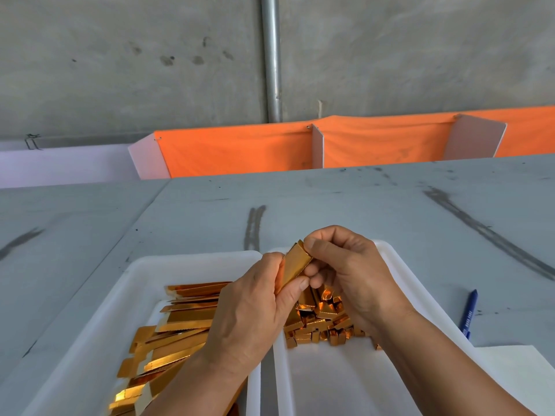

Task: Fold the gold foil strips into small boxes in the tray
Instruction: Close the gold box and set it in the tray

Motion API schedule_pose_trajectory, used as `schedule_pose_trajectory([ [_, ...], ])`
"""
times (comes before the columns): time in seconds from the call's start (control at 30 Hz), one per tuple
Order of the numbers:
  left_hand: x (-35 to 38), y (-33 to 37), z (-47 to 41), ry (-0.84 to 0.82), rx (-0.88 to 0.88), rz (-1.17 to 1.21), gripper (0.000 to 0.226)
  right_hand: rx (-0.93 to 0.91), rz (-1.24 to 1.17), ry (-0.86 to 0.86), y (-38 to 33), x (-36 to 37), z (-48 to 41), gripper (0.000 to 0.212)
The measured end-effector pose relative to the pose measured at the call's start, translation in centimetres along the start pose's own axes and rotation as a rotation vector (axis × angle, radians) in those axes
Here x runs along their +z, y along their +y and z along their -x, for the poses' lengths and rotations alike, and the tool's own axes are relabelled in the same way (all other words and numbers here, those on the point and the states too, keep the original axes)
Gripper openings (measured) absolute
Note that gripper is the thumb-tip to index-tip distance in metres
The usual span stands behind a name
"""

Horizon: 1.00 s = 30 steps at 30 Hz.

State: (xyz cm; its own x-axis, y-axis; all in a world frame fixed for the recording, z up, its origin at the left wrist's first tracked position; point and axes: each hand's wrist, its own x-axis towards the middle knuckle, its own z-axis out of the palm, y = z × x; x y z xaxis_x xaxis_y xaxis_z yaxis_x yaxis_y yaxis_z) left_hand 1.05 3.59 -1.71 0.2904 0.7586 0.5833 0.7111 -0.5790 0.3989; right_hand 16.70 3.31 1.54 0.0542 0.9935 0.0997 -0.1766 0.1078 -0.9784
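Note:
Both hands hold one gold foil strip [295,262] above the gap between two white trays. My left hand [255,313] pinches its lower end between thumb and fingers. My right hand [345,271] curls round its upper end, where the strip is bent over. The left tray [144,274] holds a pile of flat gold strips [177,331]. In the right tray [390,259] lies a heap of small folded gold boxes [318,322], partly hidden under my hands.
A blue pen [469,313] lies on the grey table right of the trays, beside a white sheet [516,373]. An orange cloth barrier with white dividers [318,148] runs along the table's far edge. A metal pipe [271,55] climbs the concrete wall.

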Motion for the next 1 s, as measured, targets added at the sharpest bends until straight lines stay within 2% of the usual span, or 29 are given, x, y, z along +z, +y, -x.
schedule_pose_trajectory([
  [0.1, -0.05, 0.04, -0.04, -0.001, -0.008, 0.007, 0.048, 0.000, -0.011, 0.001, -0.05, 0.00, -0.01, 0.015],
  [0.5, -0.01, -0.06, 0.00, -0.009, -0.007, 0.007, 0.051, -0.037, 0.039, 0.026, -0.02, 0.05, -0.03, 0.014],
  [1.0, -0.35, -0.04, -0.22, 0.021, 0.038, -0.076, 0.045, 0.010, 0.032, 0.037, -0.22, -0.04, -0.05, 0.014],
])
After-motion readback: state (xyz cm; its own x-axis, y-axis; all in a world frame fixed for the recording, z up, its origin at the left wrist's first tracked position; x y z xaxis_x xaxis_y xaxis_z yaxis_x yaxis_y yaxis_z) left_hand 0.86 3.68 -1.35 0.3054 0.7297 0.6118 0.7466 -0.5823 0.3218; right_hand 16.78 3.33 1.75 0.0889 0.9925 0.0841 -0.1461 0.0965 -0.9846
